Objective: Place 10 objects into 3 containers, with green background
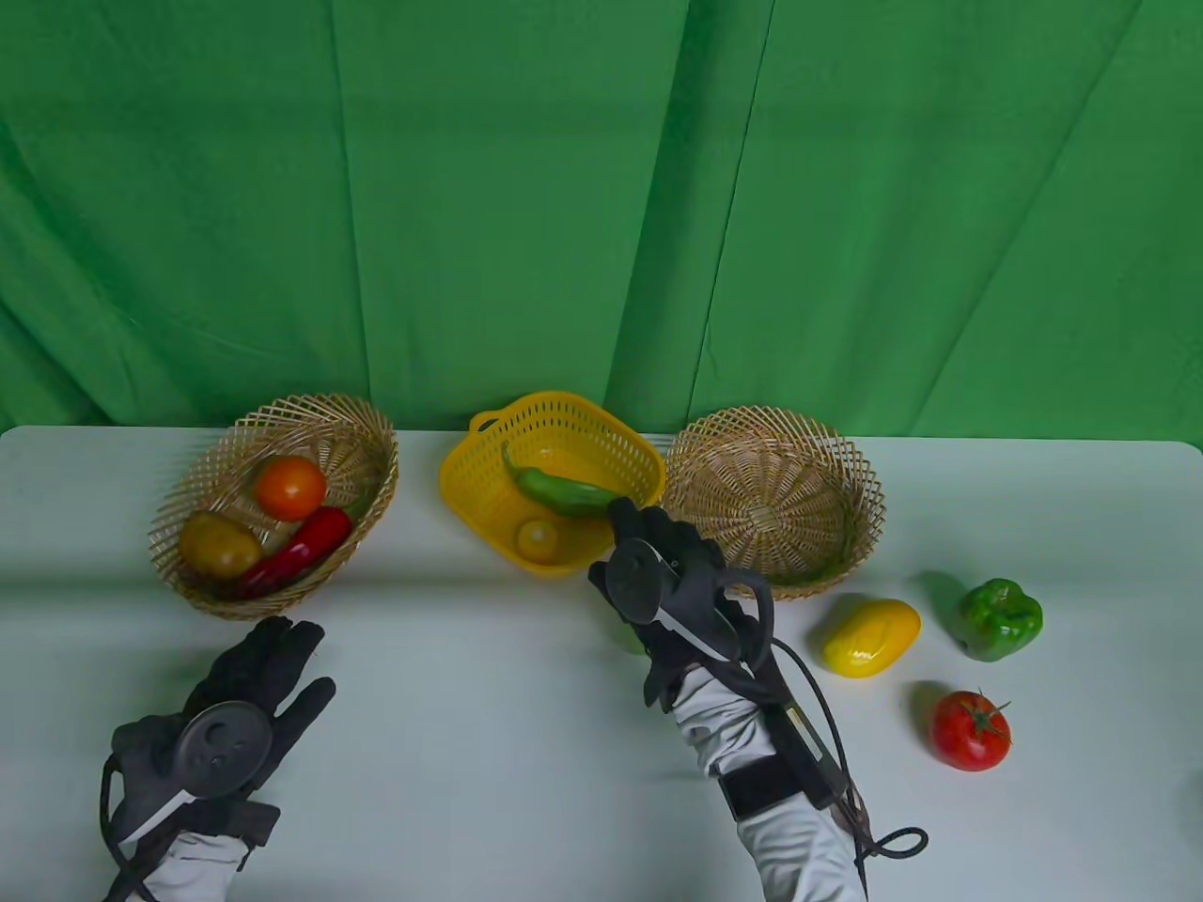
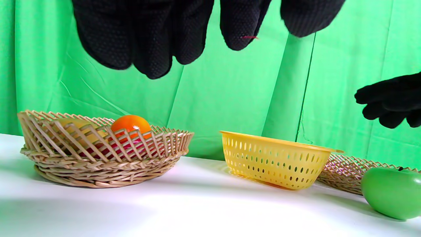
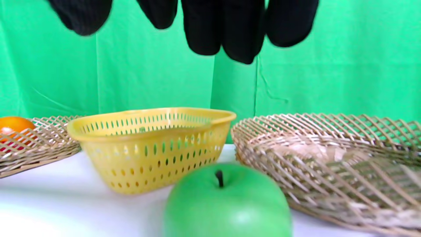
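Note:
My right hand (image 1: 613,540) hovers open over the near right edge of the yellow plastic basket (image 1: 470,507), its fingertips beside a green chili (image 1: 559,490) that lies in the basket with a small yellow fruit (image 1: 538,538). A green apple (image 3: 227,200) stands on the table just under this hand and is mostly hidden in the table view. My left hand (image 1: 291,648) is open and empty, in front of the left wicker basket (image 1: 183,507), which holds an orange tomato (image 1: 290,487), a brownish fruit (image 1: 219,544) and a red chili (image 1: 299,550). The right wicker basket (image 1: 846,451) is empty.
A yellow mango-shaped fruit (image 1: 871,638), a green bell pepper (image 1: 1001,619) and a red tomato (image 1: 970,731) lie on the white table at the right front. A green cloth hangs behind the baskets.

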The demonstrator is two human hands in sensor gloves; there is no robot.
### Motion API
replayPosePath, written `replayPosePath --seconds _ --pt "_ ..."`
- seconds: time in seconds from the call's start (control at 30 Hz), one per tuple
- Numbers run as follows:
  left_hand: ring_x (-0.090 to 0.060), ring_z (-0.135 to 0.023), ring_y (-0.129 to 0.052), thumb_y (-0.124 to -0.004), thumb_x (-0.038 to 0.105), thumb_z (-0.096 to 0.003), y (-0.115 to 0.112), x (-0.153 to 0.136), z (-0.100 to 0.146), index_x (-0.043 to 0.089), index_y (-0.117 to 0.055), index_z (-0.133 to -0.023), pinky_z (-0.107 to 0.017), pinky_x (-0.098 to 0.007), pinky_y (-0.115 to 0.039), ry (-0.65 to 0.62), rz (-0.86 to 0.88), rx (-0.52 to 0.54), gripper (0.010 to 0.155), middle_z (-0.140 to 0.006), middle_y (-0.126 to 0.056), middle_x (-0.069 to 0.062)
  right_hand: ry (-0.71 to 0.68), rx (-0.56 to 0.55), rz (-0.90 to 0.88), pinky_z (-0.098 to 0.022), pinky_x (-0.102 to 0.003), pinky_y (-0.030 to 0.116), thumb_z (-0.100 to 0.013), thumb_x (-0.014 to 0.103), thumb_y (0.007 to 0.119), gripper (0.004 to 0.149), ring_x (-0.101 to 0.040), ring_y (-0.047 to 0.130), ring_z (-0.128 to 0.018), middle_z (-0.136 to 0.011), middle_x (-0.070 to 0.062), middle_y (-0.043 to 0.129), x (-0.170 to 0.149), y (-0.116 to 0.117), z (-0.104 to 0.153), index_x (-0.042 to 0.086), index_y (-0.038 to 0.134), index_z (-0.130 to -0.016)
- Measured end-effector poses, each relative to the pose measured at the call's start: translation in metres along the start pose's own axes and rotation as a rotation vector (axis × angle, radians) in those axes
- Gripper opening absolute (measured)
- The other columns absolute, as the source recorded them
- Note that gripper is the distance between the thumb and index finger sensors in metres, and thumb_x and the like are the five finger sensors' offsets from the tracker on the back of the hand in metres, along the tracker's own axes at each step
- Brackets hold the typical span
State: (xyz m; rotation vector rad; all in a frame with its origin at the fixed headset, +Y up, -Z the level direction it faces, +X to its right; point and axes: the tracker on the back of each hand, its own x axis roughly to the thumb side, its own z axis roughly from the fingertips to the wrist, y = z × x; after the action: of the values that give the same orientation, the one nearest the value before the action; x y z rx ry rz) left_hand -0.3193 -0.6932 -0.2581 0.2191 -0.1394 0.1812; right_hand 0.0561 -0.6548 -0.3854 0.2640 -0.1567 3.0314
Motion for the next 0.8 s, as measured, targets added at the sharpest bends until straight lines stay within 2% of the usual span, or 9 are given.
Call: replayPosePath --seconds 0.27,0.47,0.8 --pt "-0.040 -0.097 -0.084 -0.061 0.060 -0.0562 0.000 0.000 0.000 0.033 -0.057 -0.114 -0.062 -0.056 -0.075 0.003 -0.004 -0.004 0.064 -0.115 -0.070 -0.016 0.048 0.114 0.011 -0.071 -0.062 0.061 -0.054 0.060 0.064 0.075 -0.050 0.069 -0.097 -0.120 -0.012 0.056 -0.018 0.021 0.007 0.027 0.040 -0.117" --pt "-0.040 -0.097 -0.084 -0.061 0.060 -0.0564 -0.001 0.000 0.000 0.032 -0.057 -0.114 -0.062 -0.056 -0.075 0.004 -0.009 -0.013 0.064 -0.115 -0.070 -0.016 0.076 0.260 0.064 -0.071 -0.063 0.061 -0.054 0.063 0.062 0.078 -0.054 0.067 -0.098 -0.124 -0.013 0.050 -0.022 0.042 0.004 0.028 0.036 -0.118" --pt "-0.040 -0.097 -0.084 -0.061 0.060 -0.0563 0.000 0.000 0.000 0.033 -0.057 -0.114 -0.062 -0.056 -0.075 0.010 -0.014 -0.010 0.064 -0.115 -0.070 -0.016 0.076 0.366 0.180 -0.071 -0.064 0.060 -0.049 0.068 0.065 0.086 -0.056 0.064 -0.099 -0.126 -0.017 0.040 -0.019 0.064 -0.004 0.032 0.029 -0.119"
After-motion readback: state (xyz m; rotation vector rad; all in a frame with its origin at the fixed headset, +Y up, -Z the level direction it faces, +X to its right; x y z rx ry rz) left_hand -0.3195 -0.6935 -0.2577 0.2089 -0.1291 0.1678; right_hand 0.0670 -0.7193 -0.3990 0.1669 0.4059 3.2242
